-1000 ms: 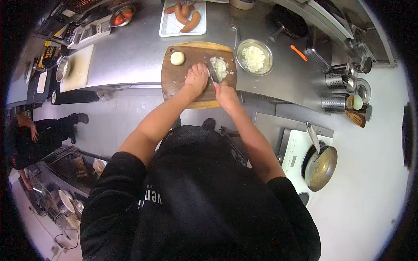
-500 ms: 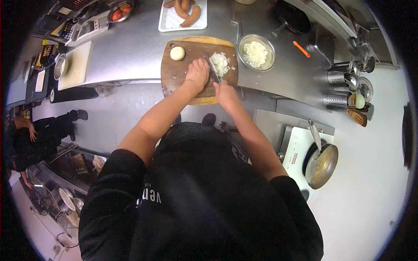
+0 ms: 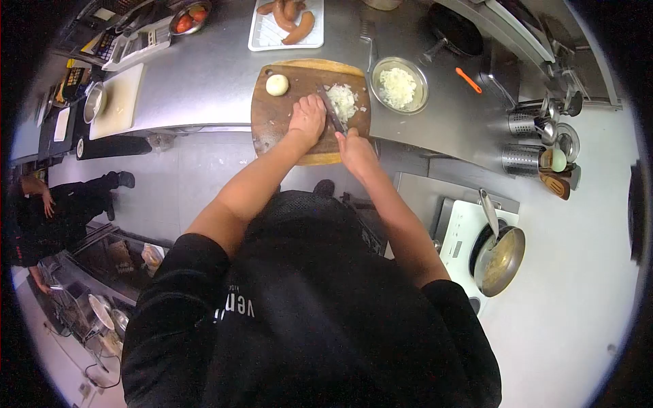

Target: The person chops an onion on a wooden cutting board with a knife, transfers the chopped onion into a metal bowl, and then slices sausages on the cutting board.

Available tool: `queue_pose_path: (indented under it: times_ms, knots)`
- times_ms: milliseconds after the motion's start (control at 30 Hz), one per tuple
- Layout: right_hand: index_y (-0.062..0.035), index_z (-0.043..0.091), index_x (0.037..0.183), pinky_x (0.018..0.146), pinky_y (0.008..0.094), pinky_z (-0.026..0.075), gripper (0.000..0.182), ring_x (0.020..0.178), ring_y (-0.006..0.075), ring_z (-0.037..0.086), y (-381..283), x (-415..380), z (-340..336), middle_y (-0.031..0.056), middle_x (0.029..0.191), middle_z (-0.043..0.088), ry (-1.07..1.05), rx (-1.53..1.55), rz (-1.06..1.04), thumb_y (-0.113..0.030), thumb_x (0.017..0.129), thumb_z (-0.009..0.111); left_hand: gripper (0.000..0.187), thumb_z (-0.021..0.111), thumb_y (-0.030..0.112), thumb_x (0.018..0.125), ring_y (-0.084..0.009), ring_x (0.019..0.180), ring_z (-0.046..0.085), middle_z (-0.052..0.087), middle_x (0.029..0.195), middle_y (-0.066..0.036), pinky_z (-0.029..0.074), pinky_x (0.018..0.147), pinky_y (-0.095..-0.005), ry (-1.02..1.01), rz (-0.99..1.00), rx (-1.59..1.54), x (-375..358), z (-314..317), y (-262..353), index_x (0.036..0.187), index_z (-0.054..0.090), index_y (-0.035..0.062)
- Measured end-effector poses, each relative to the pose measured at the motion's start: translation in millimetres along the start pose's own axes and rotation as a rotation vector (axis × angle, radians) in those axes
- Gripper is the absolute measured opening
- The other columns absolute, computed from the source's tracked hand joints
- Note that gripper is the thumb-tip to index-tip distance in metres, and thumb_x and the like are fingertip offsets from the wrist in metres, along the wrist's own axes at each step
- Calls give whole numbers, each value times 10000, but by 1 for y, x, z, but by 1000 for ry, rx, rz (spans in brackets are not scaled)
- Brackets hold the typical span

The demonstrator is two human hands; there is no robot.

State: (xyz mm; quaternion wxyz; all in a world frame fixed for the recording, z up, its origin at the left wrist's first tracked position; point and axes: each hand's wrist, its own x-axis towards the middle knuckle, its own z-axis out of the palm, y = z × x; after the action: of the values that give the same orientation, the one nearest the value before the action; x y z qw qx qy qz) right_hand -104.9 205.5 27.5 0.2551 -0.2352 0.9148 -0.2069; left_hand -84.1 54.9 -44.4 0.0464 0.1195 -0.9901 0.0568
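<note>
Chopping on the cutting board (image 3: 272,119), our right hand (image 3: 354,151) grips the knife (image 3: 331,109), left hand (image 3: 307,117) curled beside the chopped onion (image 3: 342,99); the bowl (image 3: 398,86) beside the board holds more, one peeled onion (image 3: 277,84) remains whole.

One head-worn fisheye view looks steeply down, from above, onto the counter (image 3: 204,81).

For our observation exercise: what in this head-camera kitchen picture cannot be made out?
Head view only:
- Knife handle: hidden inside the right hand.
- What the left hand presses: covered by the hand.
- Tray of sausages: cut off by the top edge.
- Pan contents: too blurred.
</note>
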Motion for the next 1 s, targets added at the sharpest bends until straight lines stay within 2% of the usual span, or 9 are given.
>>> queue_pose_path:
  times_ms: [100,167,400,467,500,567,733,1000]
  knots:
    - [79,470,980,732,553,461,459,798,499,594,0,-1,2,335,794,606,6,-34,0,-369,974,372,274,492,152,823,-233,896,532,539,979,-100,456,757,-347,28,-4,8,-1,-1,1,1052,551,13]
    - [62,480,966,725,537,480,421,774,477,610,1,3,7,312,771,616,33,-28,-3,-354,959,414,257,490,149,822,-229,890,531,539,971,-97,453,750,-342,42,-13,12,-1,0,1,1035,554,20]
    - [53,494,949,730,535,481,398,790,470,612,5,12,21,315,776,614,52,-13,-28,-337,961,411,264,510,166,808,-223,876,535,539,958,-99,454,737,-331,13,-4,40,-3,-1,1,1023,550,18]
    - [60,498,928,721,532,482,400,786,476,609,4,26,34,326,778,610,97,8,-31,-328,962,408,309,500,136,814,-287,939,545,533,989,-143,477,785,-384,-61,35,-67,-2,-10,-2,1077,491,-27]
    - [60,498,928,721,532,482,400,786,476,609,6,30,33,326,778,610,105,8,-37,-328,962,408,309,500,136,814,-287,939,545,533,989,-143,477,785,-384,-52,34,-63,-1,-6,-4,1077,491,-27]
    - [72,502,927,726,533,480,413,790,482,606,11,34,29,329,784,610,80,-1,-58,-327,963,405,282,521,160,801,-229,909,533,532,976,-102,460,749,-337,28,12,-23,-2,4,-3,1036,537,6]
    - [85,488,990,764,529,470,428,836,481,601,-7,-1,-1,330,831,613,13,23,-14,-331,967,389,287,504,143,812,-242,926,535,539,994,-118,468,766,-343,-6,-16,-62,-3,-5,-2,1054,532,-9]
    - [78,474,1002,766,518,474,406,844,471,605,-5,-2,7,327,841,616,-13,-26,27,-319,966,393,280,507,114,812,-257,920,564,560,973,-136,494,758,-343,-58,-14,-114,1,-13,-4,1042,529,-44]
